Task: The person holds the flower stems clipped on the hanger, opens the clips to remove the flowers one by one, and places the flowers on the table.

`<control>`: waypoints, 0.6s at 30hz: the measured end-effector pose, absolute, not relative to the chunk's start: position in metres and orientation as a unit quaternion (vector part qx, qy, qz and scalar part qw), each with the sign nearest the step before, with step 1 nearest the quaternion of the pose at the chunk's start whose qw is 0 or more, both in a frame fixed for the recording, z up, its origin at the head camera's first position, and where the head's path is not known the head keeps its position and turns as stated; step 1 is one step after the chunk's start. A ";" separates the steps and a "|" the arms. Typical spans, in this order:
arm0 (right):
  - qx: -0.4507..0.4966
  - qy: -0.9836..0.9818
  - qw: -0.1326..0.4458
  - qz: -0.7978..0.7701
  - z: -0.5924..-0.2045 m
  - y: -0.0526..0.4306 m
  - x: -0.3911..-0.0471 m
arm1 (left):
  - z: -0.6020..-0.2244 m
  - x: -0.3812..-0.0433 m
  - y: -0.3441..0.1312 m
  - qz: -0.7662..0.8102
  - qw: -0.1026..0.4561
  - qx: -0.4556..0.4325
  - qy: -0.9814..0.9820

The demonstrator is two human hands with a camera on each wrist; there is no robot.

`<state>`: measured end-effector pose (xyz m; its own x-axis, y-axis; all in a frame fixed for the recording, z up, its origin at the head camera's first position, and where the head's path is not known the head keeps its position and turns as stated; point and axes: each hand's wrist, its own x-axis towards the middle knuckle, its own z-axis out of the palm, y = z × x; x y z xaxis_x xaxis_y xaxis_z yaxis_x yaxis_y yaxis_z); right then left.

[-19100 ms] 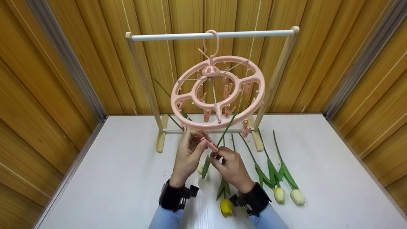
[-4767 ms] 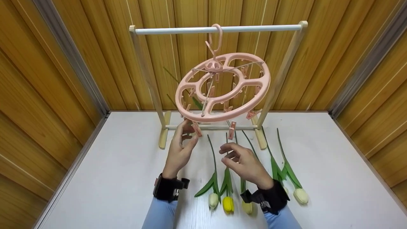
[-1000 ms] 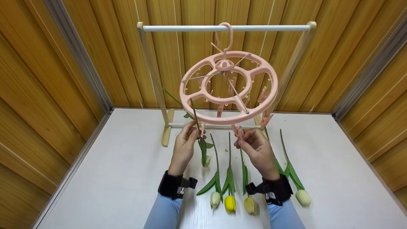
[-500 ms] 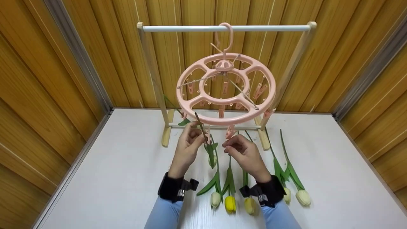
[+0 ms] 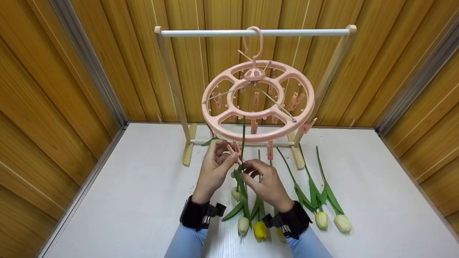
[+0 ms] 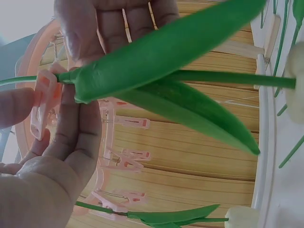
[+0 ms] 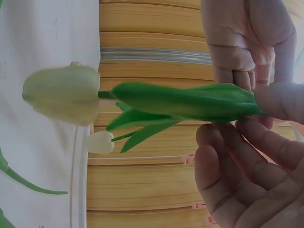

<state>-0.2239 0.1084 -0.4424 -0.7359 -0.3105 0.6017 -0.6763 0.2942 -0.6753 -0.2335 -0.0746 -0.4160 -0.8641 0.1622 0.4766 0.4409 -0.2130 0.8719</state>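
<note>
A pink round clip hanger (image 5: 258, 136) hangs by its hook over the white bar. My left hand (image 5: 211, 172) pinches a pink clothespin (image 6: 45, 104) below the hanger's front rim. Between my hands a white tulip (image 7: 61, 95) hangs bloom down, its stem running up at the clothespin. My right hand (image 5: 265, 181) pinches this tulip near the base of its leaves. Behind my left hand, another tulip (image 6: 175, 218) hangs head down from a clothespin.
Below lie several tulips on the white table (image 5: 150, 193): a white tulip (image 5: 243, 225), a yellow tulip (image 5: 260, 231) and pale ones to the right. A wood-ended stand (image 5: 186, 154) carries the white bar (image 5: 200, 33). More clothespins (image 5: 270, 150) dangle from the hanger.
A second ago my right hand was on a clothespin farther right; it has let go and moved left onto the tulip. The tulip has shifted right and its stem stands more upright.
</note>
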 end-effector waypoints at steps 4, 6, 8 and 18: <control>0.308 -0.782 0.181 0.511 -0.443 0.107 -0.224 | -0.416 -0.232 -0.074 -0.746 0.096 -0.253 -0.608; 0.305 -0.781 0.180 0.515 -0.443 0.107 -0.225 | -0.416 -0.232 -0.074 -0.745 0.099 -0.256 -0.608; 0.303 -0.781 0.180 0.516 -0.444 0.107 -0.225 | -0.415 -0.232 -0.073 -0.744 0.103 -0.256 -0.608; 0.325 -0.771 0.205 0.507 -0.445 0.107 -0.226 | -0.414 -0.230 -0.072 -0.721 0.128 -0.260 -0.629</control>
<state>-0.2265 0.1071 -0.4449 -0.7043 -0.2940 0.6462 -0.7098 0.2738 -0.6490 -0.2302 -0.0720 -0.4143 -0.8315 0.1423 0.5371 0.5127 -0.1760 0.8403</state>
